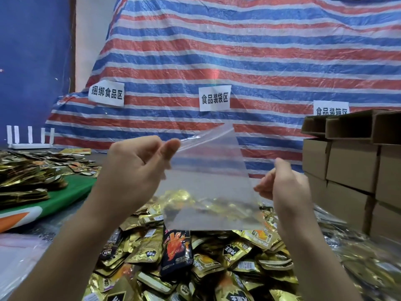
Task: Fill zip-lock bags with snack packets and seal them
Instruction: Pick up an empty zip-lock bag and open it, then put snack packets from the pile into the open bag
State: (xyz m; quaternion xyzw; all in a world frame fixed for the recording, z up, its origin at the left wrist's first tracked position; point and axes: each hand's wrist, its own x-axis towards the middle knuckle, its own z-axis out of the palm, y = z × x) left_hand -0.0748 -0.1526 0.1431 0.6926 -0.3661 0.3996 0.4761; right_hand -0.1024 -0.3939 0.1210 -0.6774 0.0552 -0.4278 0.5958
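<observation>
A clear, empty zip-lock bag (208,183) hangs in the air in front of me, tilted, its zip edge at the top. My left hand (136,168) pinches the bag's upper left corner between thumb and fingers. My right hand (286,185) pinches its right edge lower down. Below the bag lies a big heap of gold and black snack packets (195,257) spread over the table.
Stacked cardboard boxes (355,161) stand at the right. A second heap of gold packets (26,179) lies at the left on a green sheet (71,192). A white router (30,140) stands at the far left. A striped tarp (238,51) with paper labels hangs behind.
</observation>
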